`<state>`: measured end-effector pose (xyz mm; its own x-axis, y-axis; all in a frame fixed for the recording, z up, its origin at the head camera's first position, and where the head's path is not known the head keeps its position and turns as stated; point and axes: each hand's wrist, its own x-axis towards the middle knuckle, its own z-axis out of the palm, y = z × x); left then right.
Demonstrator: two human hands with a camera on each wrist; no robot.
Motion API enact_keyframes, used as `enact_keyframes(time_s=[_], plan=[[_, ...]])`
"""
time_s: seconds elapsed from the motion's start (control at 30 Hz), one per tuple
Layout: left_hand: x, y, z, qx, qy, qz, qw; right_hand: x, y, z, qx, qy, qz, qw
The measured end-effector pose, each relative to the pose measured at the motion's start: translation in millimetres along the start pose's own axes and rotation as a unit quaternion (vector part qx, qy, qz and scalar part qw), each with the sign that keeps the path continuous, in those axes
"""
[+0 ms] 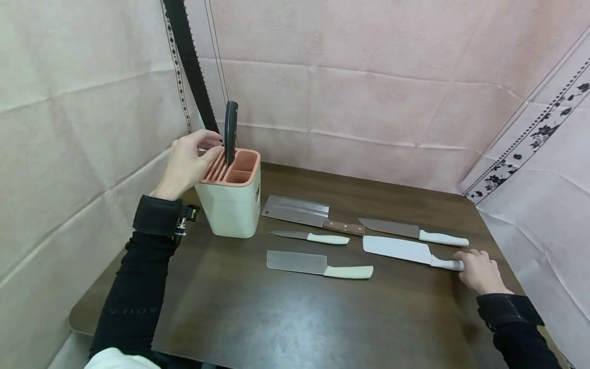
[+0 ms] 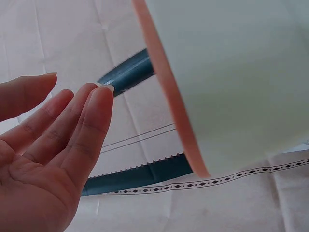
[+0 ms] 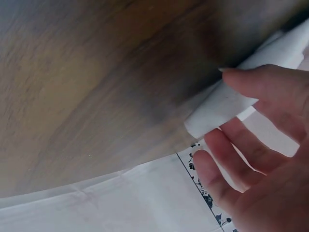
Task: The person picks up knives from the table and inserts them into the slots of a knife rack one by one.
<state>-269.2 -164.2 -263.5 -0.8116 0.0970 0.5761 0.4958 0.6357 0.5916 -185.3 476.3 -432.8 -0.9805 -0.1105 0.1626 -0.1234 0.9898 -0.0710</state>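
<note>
In the head view my left hand point(image 1: 188, 163) hovers at the slotted top of a pale green knife block point(image 1: 229, 210) with a pink rim, beside a black-handled knife point(image 1: 230, 128) standing in it. The left wrist view shows those fingers point(image 2: 79, 128) extended and the thumb apart, nothing between them. On the right, my right hand point(image 1: 481, 271) holds the handle of a white cleaver point(image 1: 396, 248) lying on the table. Seen from the right wrist, the thumb lies on one side of the white handle point(image 3: 227, 101) and the fingertips on the other.
Around the white cleaver lie a wooden-handled cleaver point(image 1: 299, 210), a white-handled kitchen knife point(image 1: 392, 227), a paring knife point(image 1: 327, 239) and a smaller cleaver point(image 1: 299, 261). The brown table point(image 1: 230, 307) borders cloth-covered walls point(image 1: 359, 102) at the back and sides.
</note>
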Motion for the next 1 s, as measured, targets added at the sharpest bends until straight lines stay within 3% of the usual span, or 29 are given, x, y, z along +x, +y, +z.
enact_keyframes(time_s=[0.23,0.47,0.67,0.9,1.0], plan=[[0.9,5.1,2.2,-0.011,0.025,0.017,0.9995,2,6,1.7,-0.005,0.016,-0.006,1.0],[-1.6,9.0,3.1,-0.008,0.022,0.013,0.9996,5,11,-18.7,-0.004,-0.001,-0.03,1.0],[-1.1,12.3,4.6,-0.015,0.014,0.013,0.9997,13,7,-59.4,0.023,-0.039,-0.019,0.999],[-2.0,18.9,3.2,-0.027,0.015,0.028,0.9991,24,-9,-116.1,0.083,-0.073,-0.071,0.991],[-2.8,22.4,4.3,-0.025,0.013,0.03,0.9991,27,-20,-138.4,0.111,-0.085,-0.055,0.989]])
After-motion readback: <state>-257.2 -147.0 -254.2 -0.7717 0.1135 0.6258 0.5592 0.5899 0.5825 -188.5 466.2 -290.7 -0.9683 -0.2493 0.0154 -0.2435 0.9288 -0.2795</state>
